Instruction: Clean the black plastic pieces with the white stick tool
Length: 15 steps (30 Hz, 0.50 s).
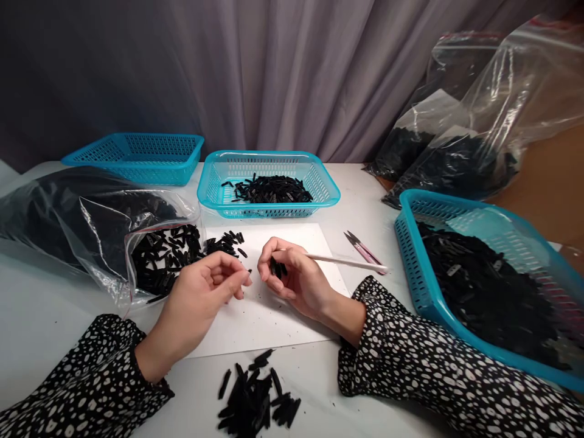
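Observation:
My left hand (205, 292) hovers over a white paper sheet (269, 316), fingers curled into a pinch; whether a small piece sits between the fingertips is unclear. My right hand (292, 277) is closed on several small black strips (277, 267) and also holds a thin white stick (347, 261) pointing right. A small heap of black strips (225, 243) lies just beyond my left hand, at the mouth of an open plastic bag (91, 231). Another pile of black strips (258, 398) lies near the table's front edge, between my forearms.
A blue basket (269, 182) with some black strips stands behind the sheet. An empty blue basket (137, 155) sits at the back left. A full blue basket (493, 286) is at the right. Pink snips (362, 248) lie beside it. Plastic bags (460, 140) of strips stand back right.

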### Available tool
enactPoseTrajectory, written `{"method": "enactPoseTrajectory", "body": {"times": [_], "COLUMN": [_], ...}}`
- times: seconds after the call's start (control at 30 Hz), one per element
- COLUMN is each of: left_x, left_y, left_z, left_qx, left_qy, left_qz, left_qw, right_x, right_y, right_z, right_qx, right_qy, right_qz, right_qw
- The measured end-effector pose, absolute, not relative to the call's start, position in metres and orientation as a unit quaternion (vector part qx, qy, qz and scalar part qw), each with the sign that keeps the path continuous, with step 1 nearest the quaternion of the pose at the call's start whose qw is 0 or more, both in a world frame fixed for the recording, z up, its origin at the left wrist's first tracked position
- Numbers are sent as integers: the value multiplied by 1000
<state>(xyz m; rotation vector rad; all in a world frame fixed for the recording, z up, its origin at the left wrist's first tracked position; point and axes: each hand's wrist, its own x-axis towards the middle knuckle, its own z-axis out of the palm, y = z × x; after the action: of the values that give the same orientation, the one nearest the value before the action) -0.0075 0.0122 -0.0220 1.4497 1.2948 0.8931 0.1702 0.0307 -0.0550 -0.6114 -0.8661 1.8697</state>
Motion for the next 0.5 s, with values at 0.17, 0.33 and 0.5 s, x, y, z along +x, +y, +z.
{"method": "enactPoseTrajectory", "body": {"times": [0.17,0.33,0.5], "left_x": [-5,-8,-25], "left_y": [14,14,25], "left_z": [-22,-20,-11], "left_qx": [536,558,724], "left_qy": [525,524,535], "left_qz": [427,416,277], "left_qw": [505,492,335], "right_x": [166,166,167], "right_y": [25,24,25], "right_z": [-54,-55,-49], "right_qx": [-307,-319,-330], "right_qy": [-435,-427,-364], "right_qz": [729,730,743], "right_qw": [430,428,455]}}
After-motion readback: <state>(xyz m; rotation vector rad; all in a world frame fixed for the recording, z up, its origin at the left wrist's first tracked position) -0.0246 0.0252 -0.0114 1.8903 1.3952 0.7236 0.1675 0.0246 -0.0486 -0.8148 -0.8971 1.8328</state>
